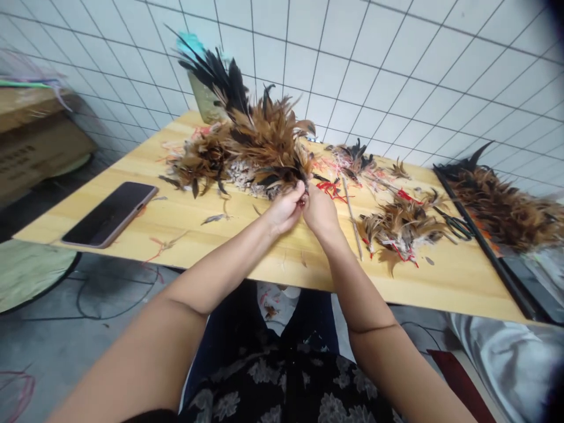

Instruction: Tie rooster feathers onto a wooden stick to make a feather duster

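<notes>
My left hand [285, 212] and my right hand [319, 207] meet at the near end of a large bundle of brown and black feathers [268, 132]. Both are closed, fingertips pinched together where the feathers gather. A speck of red shows between them; the finer detail there is hidden by my fingers. Long black plumes [220, 79] stick out at the bundle's far left end. Under and left of it lies a heap of loose brown feathers [198, 158] with pale quill ends. Red string [330, 191] lies just right of my right hand, beside a thin stick [351, 217].
A phone [110, 214] lies at the table's left. Further right are a feather pile [405, 223], scissors [459, 227] and a black-edged tray [489, 258] with more feathers. A greenish container [202, 97] stands at the tiled wall. A cardboard box [39, 141] is off to the left.
</notes>
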`<act>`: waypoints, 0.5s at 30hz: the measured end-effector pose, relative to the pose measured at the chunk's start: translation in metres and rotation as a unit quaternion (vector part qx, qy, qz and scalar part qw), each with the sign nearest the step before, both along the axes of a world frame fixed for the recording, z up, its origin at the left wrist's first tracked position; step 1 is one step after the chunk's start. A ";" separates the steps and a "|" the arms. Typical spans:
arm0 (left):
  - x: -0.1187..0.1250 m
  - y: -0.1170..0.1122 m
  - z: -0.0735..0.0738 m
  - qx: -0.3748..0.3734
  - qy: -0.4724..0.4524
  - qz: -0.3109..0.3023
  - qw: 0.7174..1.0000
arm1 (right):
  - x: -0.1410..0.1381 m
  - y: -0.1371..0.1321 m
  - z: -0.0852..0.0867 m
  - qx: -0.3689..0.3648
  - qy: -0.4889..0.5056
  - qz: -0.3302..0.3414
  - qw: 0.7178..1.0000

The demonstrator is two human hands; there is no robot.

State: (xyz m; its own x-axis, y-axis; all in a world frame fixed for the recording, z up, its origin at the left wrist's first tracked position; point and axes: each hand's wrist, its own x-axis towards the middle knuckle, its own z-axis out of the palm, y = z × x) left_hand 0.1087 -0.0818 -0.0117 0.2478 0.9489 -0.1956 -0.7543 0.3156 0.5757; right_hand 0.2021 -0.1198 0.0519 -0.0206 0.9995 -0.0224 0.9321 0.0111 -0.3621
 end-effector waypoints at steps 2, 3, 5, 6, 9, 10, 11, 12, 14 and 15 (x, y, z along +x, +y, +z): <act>0.001 -0.001 0.000 -0.001 -0.005 -0.003 1.000 | -0.003 -0.001 -0.002 0.006 0.000 -0.018 1.000; 0.002 -0.002 0.001 0.002 -0.010 -0.006 1.000 | -0.005 -0.001 -0.003 0.010 0.005 -0.025 1.000; 0.003 -0.005 0.003 0.011 -0.019 -0.013 1.000 | -0.008 -0.001 -0.005 0.019 0.021 -0.034 0.999; 0.003 -0.007 0.004 0.013 -0.022 -0.020 0.999 | -0.010 0.000 -0.006 0.023 0.029 -0.036 0.999; 0.003 -0.010 0.006 0.021 -0.022 -0.039 0.999 | -0.015 0.002 -0.009 0.027 0.029 -0.046 0.998; 0.003 -0.011 0.007 0.026 -0.023 -0.042 0.999 | -0.016 0.002 -0.010 0.028 0.023 -0.049 0.998; 0.003 -0.011 0.007 0.030 -0.023 -0.043 0.998 | -0.018 0.002 -0.011 0.030 0.017 -0.052 0.998; 0.003 -0.011 0.007 0.034 -0.023 -0.041 0.998 | -0.019 0.002 -0.011 0.031 0.013 -0.054 0.998; 0.003 -0.011 0.006 0.037 -0.018 -0.036 0.999 | -0.022 0.002 -0.011 0.031 0.009 -0.057 0.998; 0.003 -0.010 0.007 0.036 -0.014 -0.033 0.999 | -0.023 0.001 -0.010 0.030 0.005 -0.059 0.998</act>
